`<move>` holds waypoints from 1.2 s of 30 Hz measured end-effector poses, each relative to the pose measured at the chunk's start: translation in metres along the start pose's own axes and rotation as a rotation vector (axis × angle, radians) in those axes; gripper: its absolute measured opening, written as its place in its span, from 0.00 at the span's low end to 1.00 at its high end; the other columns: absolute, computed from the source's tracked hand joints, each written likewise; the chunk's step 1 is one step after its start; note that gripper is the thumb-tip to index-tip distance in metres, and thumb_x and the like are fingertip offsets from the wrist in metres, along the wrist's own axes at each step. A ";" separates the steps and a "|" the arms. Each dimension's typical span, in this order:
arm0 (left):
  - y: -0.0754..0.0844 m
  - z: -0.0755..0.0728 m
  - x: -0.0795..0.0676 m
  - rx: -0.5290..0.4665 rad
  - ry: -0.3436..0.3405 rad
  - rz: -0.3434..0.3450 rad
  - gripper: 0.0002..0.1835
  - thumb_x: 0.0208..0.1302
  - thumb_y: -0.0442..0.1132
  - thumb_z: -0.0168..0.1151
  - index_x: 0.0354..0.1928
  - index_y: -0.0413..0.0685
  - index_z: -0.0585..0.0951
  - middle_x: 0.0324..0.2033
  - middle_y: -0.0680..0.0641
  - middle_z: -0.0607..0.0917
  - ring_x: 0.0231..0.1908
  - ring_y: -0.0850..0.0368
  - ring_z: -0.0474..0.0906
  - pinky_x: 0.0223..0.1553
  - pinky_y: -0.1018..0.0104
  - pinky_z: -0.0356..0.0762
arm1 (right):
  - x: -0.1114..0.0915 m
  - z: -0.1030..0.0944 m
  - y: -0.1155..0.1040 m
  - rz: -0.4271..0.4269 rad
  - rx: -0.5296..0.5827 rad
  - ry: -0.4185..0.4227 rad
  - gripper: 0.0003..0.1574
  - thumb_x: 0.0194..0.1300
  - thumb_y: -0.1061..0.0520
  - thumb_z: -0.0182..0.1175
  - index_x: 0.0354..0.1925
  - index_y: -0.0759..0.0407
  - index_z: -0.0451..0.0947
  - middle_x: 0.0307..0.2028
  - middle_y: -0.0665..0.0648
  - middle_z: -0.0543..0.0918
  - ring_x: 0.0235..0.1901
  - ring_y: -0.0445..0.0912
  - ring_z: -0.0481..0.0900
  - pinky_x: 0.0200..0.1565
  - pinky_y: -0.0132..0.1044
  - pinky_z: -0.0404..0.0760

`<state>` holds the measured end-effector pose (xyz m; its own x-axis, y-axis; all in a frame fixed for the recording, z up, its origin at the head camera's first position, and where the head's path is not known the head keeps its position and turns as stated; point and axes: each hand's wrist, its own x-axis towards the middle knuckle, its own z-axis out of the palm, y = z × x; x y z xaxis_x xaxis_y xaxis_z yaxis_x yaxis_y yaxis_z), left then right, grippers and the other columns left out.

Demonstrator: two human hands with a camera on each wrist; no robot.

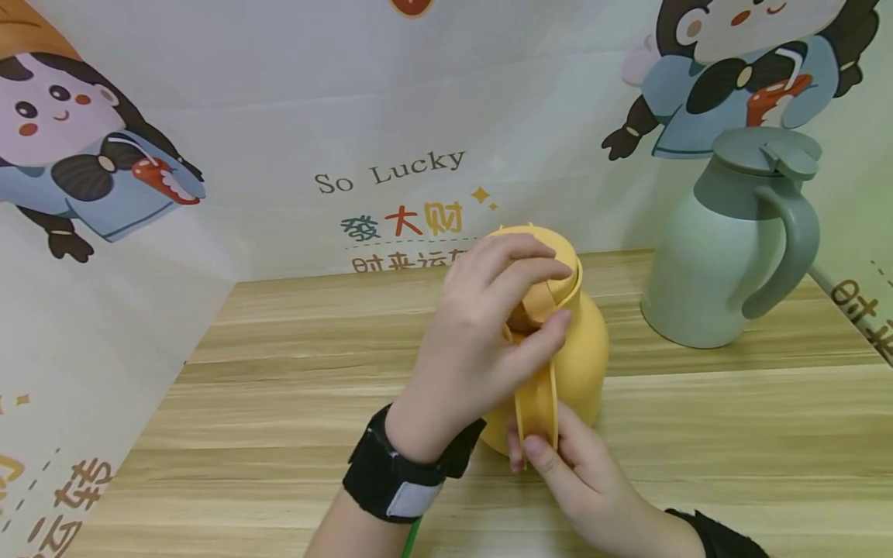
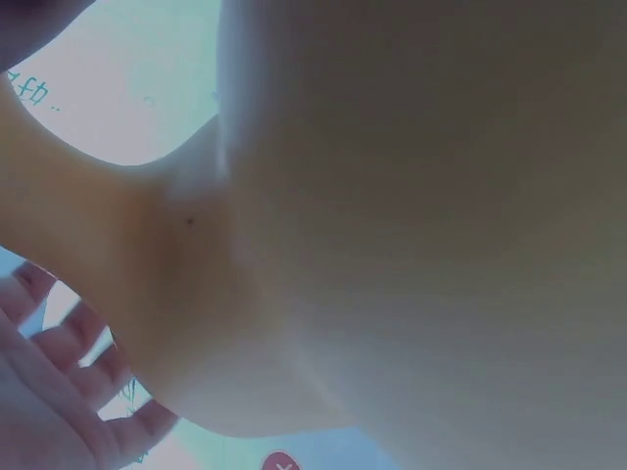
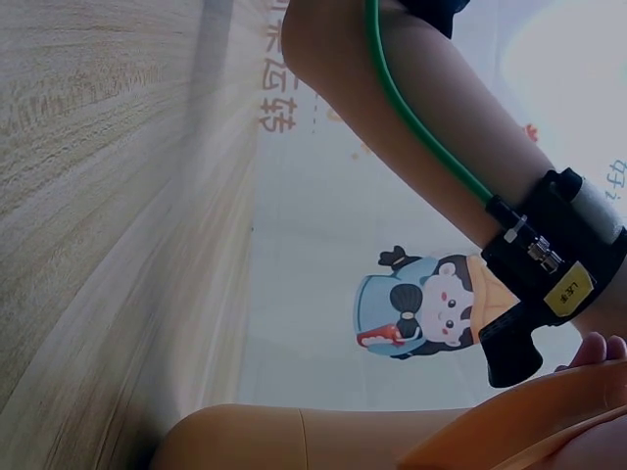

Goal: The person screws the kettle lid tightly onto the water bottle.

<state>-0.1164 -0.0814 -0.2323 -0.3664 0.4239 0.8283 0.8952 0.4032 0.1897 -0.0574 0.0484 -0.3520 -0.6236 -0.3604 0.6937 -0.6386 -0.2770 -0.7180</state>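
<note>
A yellow thermos jug (image 1: 587, 360) stands upright on the table, its handle (image 1: 537, 403) facing me. My left hand (image 1: 470, 329) is over its lid (image 1: 540, 240), fingers loosely bent across the top and thumb apart, beside the upper handle. In the left wrist view that hand (image 2: 64, 382) shows spread fingers beside the jug's top, while the jug body (image 2: 421, 245) fills most of the picture. My right hand (image 1: 582, 480) pinches the lower handle between thumb and fingers. The right wrist view shows the handle (image 3: 519, 421) up close, with most of the right hand out of frame.
A grey-green jug (image 1: 705, 263) with a lid and handle stands at the back right, near the printed backdrop (image 1: 279, 155). Wooden table surface (image 1: 279, 387) extends to the left. A green cable (image 3: 421, 127) runs to the left wrist strap (image 1: 398, 465).
</note>
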 end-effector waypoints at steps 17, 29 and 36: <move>-0.009 -0.005 -0.013 -0.054 0.045 -0.197 0.22 0.51 0.35 0.57 0.50 0.38 0.79 0.62 0.40 0.71 0.64 0.51 0.63 0.62 0.56 0.62 | 0.000 -0.001 0.001 -0.011 -0.021 0.008 0.11 0.70 0.74 0.42 0.49 0.70 0.66 0.32 0.58 0.74 0.31 0.47 0.73 0.34 0.36 0.77; -0.017 -0.007 -0.018 -0.091 0.127 -0.164 0.21 0.47 0.28 0.50 0.46 0.32 0.80 0.58 0.38 0.75 0.60 0.49 0.70 0.61 0.56 0.65 | -0.001 -0.001 0.002 -0.018 -0.017 0.009 0.12 0.70 0.74 0.42 0.49 0.70 0.66 0.32 0.58 0.73 0.31 0.47 0.73 0.34 0.37 0.79; -0.020 -0.008 -0.022 -0.035 0.107 -0.211 0.18 0.54 0.25 0.45 0.41 0.37 0.82 0.56 0.42 0.78 0.61 0.53 0.68 0.62 0.57 0.59 | -0.001 0.000 0.002 -0.026 -0.009 0.013 0.10 0.70 0.73 0.42 0.48 0.71 0.66 0.31 0.58 0.73 0.31 0.47 0.73 0.34 0.37 0.79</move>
<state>-0.1246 -0.1058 -0.2500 -0.5190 0.2445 0.8191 0.8107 0.4447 0.3809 -0.0582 0.0483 -0.3541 -0.6124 -0.3411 0.7131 -0.6588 -0.2784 -0.6989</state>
